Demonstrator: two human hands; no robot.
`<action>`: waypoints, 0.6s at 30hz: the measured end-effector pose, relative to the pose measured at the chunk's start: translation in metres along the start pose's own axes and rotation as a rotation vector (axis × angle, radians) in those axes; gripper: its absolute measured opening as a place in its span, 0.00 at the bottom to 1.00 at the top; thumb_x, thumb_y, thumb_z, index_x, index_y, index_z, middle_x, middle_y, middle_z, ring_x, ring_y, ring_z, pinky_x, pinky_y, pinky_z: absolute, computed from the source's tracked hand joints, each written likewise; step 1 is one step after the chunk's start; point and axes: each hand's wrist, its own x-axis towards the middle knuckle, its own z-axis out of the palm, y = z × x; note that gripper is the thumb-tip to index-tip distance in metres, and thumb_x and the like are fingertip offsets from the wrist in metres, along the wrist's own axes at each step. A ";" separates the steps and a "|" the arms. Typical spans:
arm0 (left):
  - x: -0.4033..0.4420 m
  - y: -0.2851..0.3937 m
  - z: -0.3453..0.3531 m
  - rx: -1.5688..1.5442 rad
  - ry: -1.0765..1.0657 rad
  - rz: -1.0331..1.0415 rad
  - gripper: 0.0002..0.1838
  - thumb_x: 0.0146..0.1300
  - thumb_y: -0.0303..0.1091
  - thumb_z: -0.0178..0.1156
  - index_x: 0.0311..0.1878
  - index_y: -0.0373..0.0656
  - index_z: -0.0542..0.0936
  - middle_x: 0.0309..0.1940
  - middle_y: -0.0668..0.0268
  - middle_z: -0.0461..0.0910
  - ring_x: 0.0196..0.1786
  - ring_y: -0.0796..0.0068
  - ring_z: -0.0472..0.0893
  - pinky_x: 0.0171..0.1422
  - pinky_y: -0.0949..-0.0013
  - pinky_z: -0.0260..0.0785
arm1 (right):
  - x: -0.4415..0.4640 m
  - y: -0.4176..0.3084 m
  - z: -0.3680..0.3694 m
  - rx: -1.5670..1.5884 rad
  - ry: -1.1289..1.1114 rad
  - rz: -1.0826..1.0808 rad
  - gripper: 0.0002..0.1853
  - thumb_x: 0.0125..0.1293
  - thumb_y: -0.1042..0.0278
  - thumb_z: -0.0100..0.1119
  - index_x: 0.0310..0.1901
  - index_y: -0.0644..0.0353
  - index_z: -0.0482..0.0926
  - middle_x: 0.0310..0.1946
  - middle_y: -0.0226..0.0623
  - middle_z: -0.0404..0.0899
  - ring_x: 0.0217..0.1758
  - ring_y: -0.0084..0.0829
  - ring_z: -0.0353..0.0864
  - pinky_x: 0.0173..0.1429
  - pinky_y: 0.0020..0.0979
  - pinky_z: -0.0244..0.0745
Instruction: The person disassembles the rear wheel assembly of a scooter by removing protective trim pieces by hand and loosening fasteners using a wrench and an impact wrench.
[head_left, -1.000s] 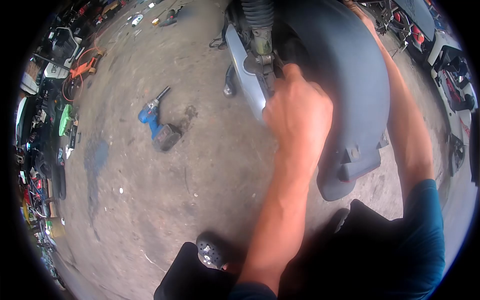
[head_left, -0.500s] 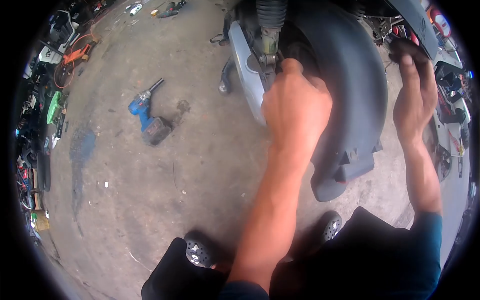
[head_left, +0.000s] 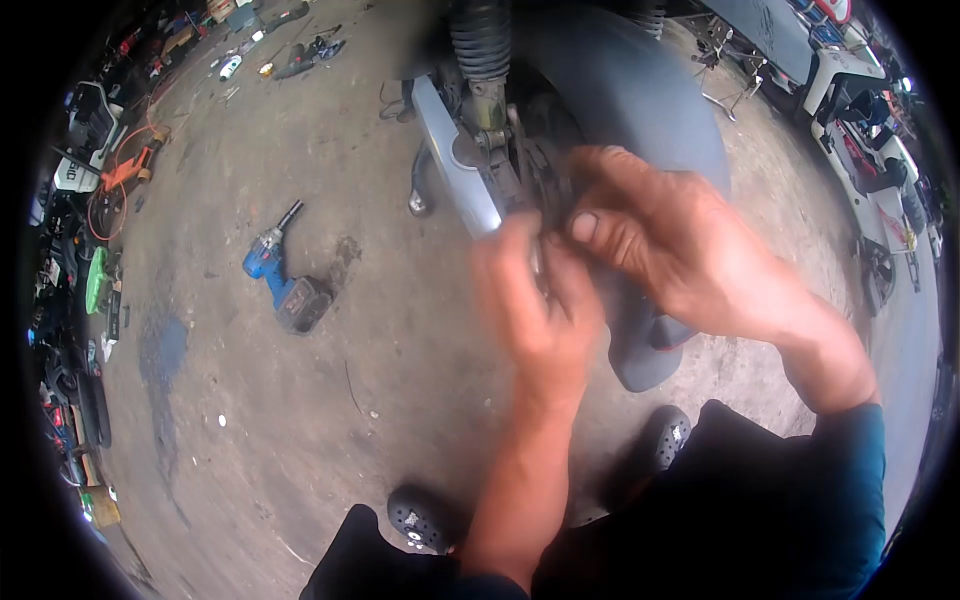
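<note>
While our left hand [head_left: 540, 300] and right hand [head_left: 690, 245] curl half-open by the fender [head_left: 640, 90], we cannot tell what they hold.

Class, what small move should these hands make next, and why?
Probably bring the right hand fingertips to those of the left hand: the two are close together in front of the dark fender, the right thumb points leftward, and whatever the left fingers may hold is too blurred to tell.
</note>
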 end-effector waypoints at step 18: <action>-0.023 0.004 -0.014 -0.036 -0.119 -0.076 0.24 0.58 0.32 0.68 0.55 0.36 0.72 0.42 0.57 0.80 0.39 0.59 0.82 0.41 0.63 0.75 | 0.019 0.006 0.051 0.748 0.100 0.482 0.14 0.68 0.67 0.54 0.48 0.68 0.74 0.44 0.42 0.78 0.48 0.31 0.77 0.54 0.31 0.75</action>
